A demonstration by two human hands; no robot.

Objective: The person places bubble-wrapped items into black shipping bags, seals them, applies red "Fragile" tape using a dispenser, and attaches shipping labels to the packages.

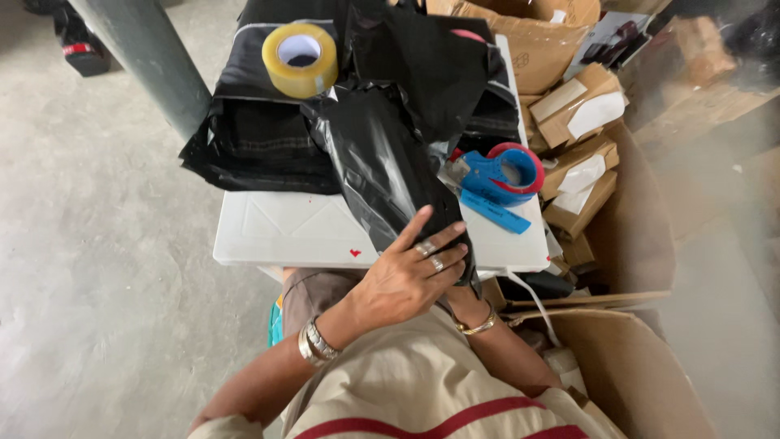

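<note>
A roll of yellowish tape (300,58) is seen on black bags at the left, the left hand (410,272) is laid with fingers spread on a black plastic-wrapped parcel (386,175) over the white table (280,228), the right hand (465,305) is mostly hidden beneath the parcel, its grip not discernible, and a blue-and-red tape dispenser (500,175) lies to the right.

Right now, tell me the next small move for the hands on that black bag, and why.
Probably press the left hand flat and smooth the black plastic bag toward its far end: it lies bulging and wrinkled on the white table, while the right hand is mostly hidden beneath it.
</note>
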